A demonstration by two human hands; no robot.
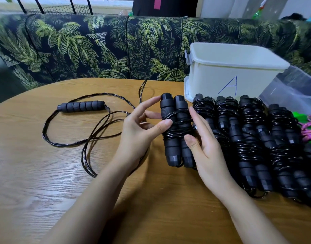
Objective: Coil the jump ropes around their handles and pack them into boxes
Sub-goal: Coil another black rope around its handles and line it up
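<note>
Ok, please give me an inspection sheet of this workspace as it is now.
surface: wooden table, curved far edge.
job's things: wound rope bundle in the hands; row of wound bundles to its right; uncoiled jump rope lying loose at left; white box marked A; clear bin beside it.
clutter: pink and green rope at right edge.
grippers: left hand and right hand both hold the bundle.
cables: nothing seen.
surroundings: leaf-print sofa behind the table.

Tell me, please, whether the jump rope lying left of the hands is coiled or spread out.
Spread out: its cord lies in loose loops on the table, none wound round its handle.
</note>
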